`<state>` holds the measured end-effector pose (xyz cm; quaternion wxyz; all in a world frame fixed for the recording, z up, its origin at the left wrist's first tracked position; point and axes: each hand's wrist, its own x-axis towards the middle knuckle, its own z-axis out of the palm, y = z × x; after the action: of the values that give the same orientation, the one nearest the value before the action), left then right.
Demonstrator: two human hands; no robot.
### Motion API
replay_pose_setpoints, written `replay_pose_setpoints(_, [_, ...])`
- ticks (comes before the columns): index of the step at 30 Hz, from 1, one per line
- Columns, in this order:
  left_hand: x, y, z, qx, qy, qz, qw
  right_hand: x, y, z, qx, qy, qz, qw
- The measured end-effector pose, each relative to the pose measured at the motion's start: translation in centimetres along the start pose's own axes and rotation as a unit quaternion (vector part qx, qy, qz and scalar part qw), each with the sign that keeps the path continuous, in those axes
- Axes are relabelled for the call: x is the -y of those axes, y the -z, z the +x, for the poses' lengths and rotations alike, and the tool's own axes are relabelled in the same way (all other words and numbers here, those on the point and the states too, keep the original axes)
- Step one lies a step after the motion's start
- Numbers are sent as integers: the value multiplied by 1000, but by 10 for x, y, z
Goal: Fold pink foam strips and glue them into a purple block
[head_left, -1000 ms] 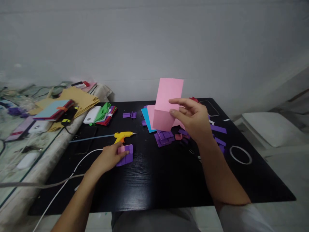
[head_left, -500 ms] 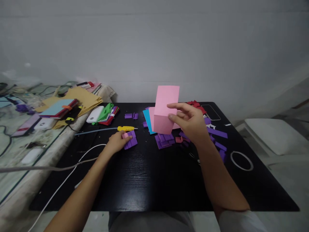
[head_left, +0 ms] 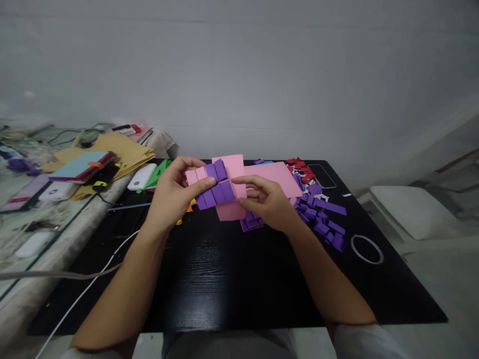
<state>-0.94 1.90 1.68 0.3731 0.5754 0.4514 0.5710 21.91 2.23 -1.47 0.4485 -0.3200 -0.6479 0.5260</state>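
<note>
My left hand (head_left: 179, 187) is closed on a purple-and-pink foam piece (head_left: 215, 194) made of small folded strips, its thumb lying across the front. Behind that piece stands a folded pink foam sheet (head_left: 229, 212), pinched at its right edge by my right hand (head_left: 264, 199). The two pieces overlap in front of me, held above the black table (head_left: 209, 284). Just under my right hand lies a stack of purple foam pieces (head_left: 251, 223), partly covered. A flat pink sheet (head_left: 275, 177) rests behind my right hand.
Loose purple strips (head_left: 322, 222) and red scraps (head_left: 301, 167) are scattered at the right, near a white ring (head_left: 366, 249). A white cable (head_left: 86, 289) crosses the left side. Envelopes (head_left: 123, 154) lie on the glass table at left.
My left hand has lifted the purple-and-pink piece off the table. My right hand has brought the folded pink sheet down and left, behind that piece.
</note>
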Motion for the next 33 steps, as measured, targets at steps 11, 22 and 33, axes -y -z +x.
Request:
replay_pose_setpoints(11, [18,-8,-2,11,-38,93,995,-4,-14,-1,83,-36,128,988])
replay_pose_setpoints(22, [24,-5,-5,16,-3,43,999,6,-27,-8,-19,15,50,998])
replay_pose_setpoints(33, [22,-11,-4,27,51,-93,994,11,-29,-12,-63,86,-16,994])
